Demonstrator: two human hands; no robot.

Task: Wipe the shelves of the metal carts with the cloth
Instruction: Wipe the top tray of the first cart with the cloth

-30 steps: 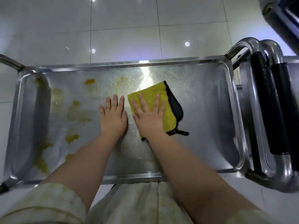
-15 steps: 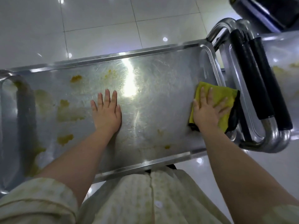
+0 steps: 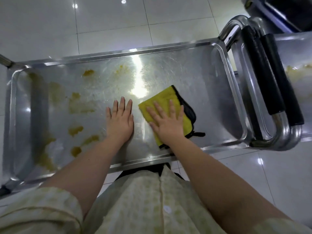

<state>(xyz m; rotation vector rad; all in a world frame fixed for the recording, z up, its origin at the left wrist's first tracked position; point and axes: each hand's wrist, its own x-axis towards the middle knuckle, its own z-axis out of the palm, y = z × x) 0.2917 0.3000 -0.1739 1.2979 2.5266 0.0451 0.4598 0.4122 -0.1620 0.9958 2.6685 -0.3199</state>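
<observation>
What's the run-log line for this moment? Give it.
step: wipe cart shelf | right hand: pressing yellow cloth mid-shelf | left hand: flat on shelf | yellow stains: left half

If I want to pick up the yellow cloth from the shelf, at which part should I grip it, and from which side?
Probably its black-trimmed right edge, pinched from the right: the yellow cloth lies flat under the right hand, and that folded edge sticks out uncovered.

Our right hand (image 3: 166, 125) rests on the cloth (image 3: 162, 100) on the shelf (image 3: 211, 92), left hand (image 3: 119, 120) just left, stains (image 3: 79, 107) farther left, another cart (image 3: 302, 98) right.
</observation>
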